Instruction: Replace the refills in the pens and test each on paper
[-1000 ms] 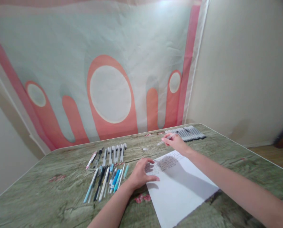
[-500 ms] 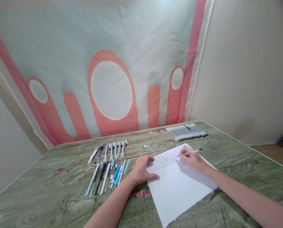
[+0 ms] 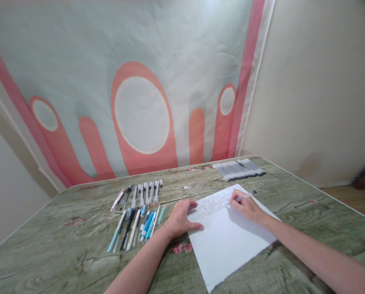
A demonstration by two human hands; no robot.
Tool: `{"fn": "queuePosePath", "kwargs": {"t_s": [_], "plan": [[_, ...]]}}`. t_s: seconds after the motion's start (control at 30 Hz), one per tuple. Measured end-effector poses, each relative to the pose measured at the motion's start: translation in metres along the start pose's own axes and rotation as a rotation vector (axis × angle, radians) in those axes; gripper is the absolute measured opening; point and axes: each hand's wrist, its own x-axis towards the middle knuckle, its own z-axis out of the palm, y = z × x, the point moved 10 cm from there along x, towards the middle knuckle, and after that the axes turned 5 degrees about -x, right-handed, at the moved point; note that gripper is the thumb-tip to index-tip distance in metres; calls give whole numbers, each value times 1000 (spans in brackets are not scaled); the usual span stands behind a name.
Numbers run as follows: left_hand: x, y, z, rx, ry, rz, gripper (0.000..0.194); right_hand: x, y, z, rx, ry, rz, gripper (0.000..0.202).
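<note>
Both hands are apart over a white sheet of paper (image 3: pixel 225 249) on a green wood-patterned table (image 3: pixel 87 220). The right hand (image 3: pixel 245 207) pinches a clear pen (image 3: pixel 246 196) between thumb and fingers, its dark end slanting up and its other end towards the upper part of the sheet, beside lines of small handwriting (image 3: pixel 208 207); whether the tip touches is too small to tell. The left hand (image 3: pixel 182 218) lies at the sheet's left edge, thumb and fingers spread apart. Left of that hand, blue, white and black pens (image 3: pixel 133 229) lie side by side, with a row of clear-and-white pens (image 3: pixel 147 193) beyond them. A small white piece (image 3: pixel 186 188) lies beyond the sheet, and many clear, dark-ended pens (image 3: pixel 239 170) lie in a close row near the table's far edge.
</note>
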Motion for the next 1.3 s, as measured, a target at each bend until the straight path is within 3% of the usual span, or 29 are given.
{"fn": "queuePosePath", "kwargs": {"t_s": [1.3], "plan": [[0,3,0,17,-18,24,64,0,1,2,18,-8,21,16]]}}
